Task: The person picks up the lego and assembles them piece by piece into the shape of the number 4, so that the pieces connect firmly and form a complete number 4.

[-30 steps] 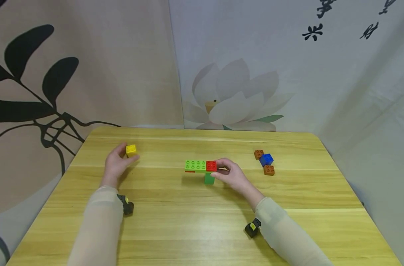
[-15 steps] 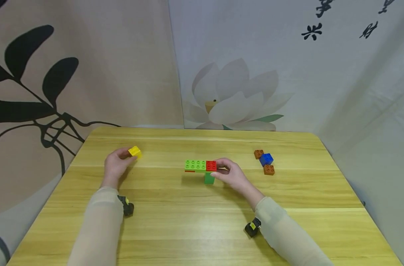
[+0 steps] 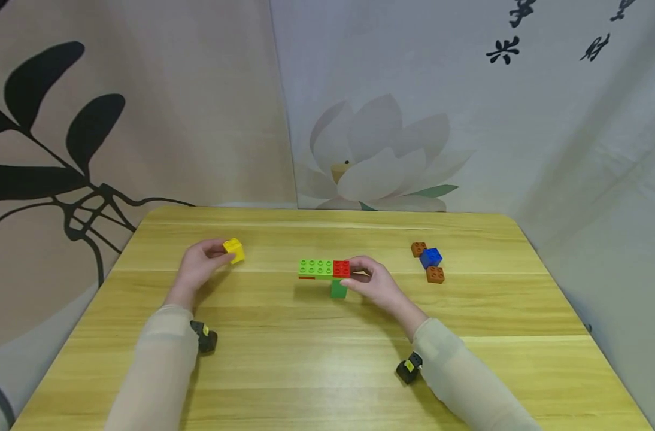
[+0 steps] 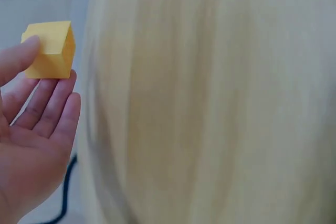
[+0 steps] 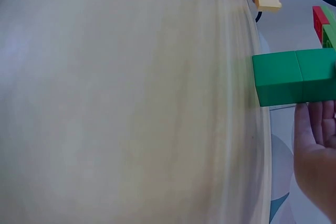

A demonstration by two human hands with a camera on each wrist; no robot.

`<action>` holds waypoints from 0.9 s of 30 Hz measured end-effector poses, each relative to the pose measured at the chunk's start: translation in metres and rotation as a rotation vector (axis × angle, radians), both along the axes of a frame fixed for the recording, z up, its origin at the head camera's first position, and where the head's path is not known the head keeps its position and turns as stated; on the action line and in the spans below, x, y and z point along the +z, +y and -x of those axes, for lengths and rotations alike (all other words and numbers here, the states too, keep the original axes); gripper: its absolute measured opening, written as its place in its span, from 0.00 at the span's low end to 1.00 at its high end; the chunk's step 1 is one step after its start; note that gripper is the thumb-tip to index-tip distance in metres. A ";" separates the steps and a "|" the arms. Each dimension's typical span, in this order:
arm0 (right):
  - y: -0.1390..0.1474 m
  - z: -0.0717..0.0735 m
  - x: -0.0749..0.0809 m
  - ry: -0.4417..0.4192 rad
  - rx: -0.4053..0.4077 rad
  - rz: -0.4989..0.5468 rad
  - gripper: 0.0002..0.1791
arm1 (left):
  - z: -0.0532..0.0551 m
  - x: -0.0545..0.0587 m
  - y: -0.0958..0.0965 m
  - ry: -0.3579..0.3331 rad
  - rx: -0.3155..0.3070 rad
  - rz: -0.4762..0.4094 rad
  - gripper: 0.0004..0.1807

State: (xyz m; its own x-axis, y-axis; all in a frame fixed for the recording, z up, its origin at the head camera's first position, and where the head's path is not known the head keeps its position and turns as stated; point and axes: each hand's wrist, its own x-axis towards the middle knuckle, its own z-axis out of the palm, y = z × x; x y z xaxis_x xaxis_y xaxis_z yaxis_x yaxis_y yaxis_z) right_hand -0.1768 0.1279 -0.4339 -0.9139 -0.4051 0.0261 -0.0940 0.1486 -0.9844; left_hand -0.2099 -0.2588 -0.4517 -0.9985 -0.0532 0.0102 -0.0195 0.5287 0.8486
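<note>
My left hand pinches a yellow toy brick over the left half of the table, studs tilted. In the left wrist view, thumb and fingertips press opposite sides of the yellow brick, its hollow end showing. Near the table's middle, my right hand grips the right end of a brick assembly. It has a long light green brick beside a red brick, over a dark green column. A red piece shows under its left end. The right wrist view shows two dark green bricks in the column.
Two brown bricks and a blue brick lie close together at the right back of the wooden table. Behind the table hangs a printed cloth. Each wrist wears a small black camera.
My left hand has moved to the right with the yellow brick, tilting it on the way. The right hand and the brick assembly have stayed in place.
</note>
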 end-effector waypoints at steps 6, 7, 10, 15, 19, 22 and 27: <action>0.001 0.000 0.001 -0.007 -0.002 -0.002 0.20 | 0.005 0.011 0.020 0.022 -0.079 -0.036 0.24; 0.001 0.000 0.001 -0.008 -0.003 -0.001 0.20 | 0.006 0.012 0.024 0.025 -0.091 -0.042 0.25; 0.000 0.000 0.000 -0.014 -0.003 0.000 0.20 | 0.007 0.017 0.034 0.032 -0.120 -0.055 0.25; -0.001 0.001 0.000 -0.015 -0.002 0.003 0.20 | 0.006 0.028 0.052 0.077 -0.169 -0.066 0.24; -0.001 0.000 0.000 -0.011 -0.005 0.002 0.20 | 0.005 0.038 0.068 0.120 -0.204 -0.094 0.23; -0.001 -0.001 0.001 -0.008 -0.007 -0.002 0.20 | -0.002 0.054 0.082 0.135 -0.235 -0.108 0.23; 0.000 -0.001 0.002 -0.010 -0.005 -0.004 0.20 | -0.010 0.075 0.104 0.158 -0.294 -0.135 0.23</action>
State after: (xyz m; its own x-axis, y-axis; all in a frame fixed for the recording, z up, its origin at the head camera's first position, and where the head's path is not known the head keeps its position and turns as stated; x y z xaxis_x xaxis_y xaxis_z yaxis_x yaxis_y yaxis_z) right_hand -0.1757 0.1275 -0.4319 -0.9163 -0.4002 0.0151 -0.0832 0.1534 -0.9847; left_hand -0.1996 -0.1549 -0.3767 -0.9578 0.2250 0.1787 0.2543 0.3747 0.8916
